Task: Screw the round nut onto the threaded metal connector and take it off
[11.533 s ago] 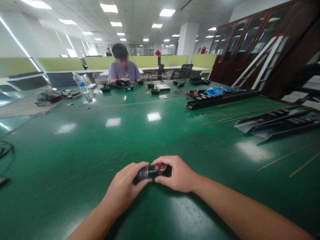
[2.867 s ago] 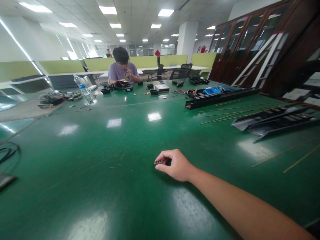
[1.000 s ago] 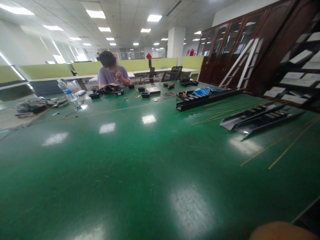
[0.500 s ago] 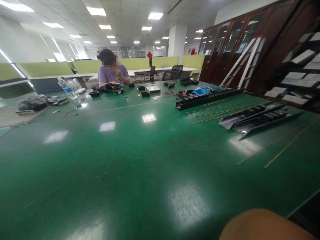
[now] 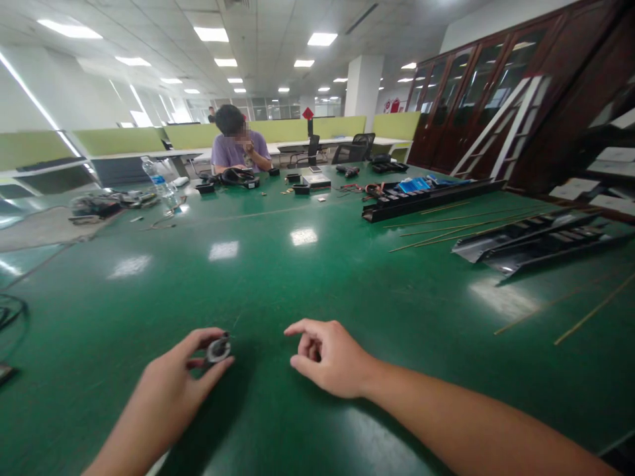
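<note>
A small, metallic-looking ring-ended cylinder [image 5: 219, 352] is pinched by its sides in the left hand [image 5: 171, 373], over the counter [image 5: 265, 281]. It is judged stiff, light and possibly slippery — best gripped around its outer wall. The right hand [image 5: 335, 359] is half-curled, with nothing seen in it.

A person [image 5: 233, 149] in a purple shirt [image 5: 225, 152] sits across the green table [image 5: 278, 284], small black boxes [image 5: 301, 190] nearby. A bottle [image 5: 157, 180] is farther left; on the right, thin rods [image 5: 593, 311] lie near black channels [image 5: 436, 200]. Behind are chairs [image 5: 348, 155] and, before dark cabinets [image 5: 489, 99], a white ladder [image 5: 516, 129].
</note>
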Motion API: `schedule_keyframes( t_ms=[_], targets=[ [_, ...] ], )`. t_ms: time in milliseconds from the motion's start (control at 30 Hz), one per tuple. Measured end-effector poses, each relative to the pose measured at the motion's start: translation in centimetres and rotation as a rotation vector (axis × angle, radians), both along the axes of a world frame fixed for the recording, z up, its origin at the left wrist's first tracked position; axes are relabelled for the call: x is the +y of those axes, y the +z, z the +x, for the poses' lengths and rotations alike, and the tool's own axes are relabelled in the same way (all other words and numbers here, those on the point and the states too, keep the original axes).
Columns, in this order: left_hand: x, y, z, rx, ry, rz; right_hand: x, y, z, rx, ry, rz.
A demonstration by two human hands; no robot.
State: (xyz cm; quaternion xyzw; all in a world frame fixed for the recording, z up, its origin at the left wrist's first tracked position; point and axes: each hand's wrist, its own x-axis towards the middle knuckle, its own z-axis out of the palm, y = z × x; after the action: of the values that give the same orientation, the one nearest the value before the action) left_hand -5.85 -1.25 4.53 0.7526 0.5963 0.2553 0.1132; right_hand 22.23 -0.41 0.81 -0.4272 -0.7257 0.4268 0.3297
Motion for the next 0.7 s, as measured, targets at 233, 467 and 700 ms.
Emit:
schedule_keyframes(
  t_ms=[233,467,700],
  targets=[
    [1.9,-1.7,8.3,0.032,-0.438,-0.012,1.2,-0.5,1.3,0.007,-0.046,0.034],
    [1.1,-4.0,6.5,-0.003,-0.434,0.105,1.2,-1.1,1.2,-0.024,-0.011,0.021],
    [1.1,-4.7,6.7,-0.03,-0.388,0.048,1.0,-0.6,1.0,-0.007,-0.019,0.012]
  ],
)
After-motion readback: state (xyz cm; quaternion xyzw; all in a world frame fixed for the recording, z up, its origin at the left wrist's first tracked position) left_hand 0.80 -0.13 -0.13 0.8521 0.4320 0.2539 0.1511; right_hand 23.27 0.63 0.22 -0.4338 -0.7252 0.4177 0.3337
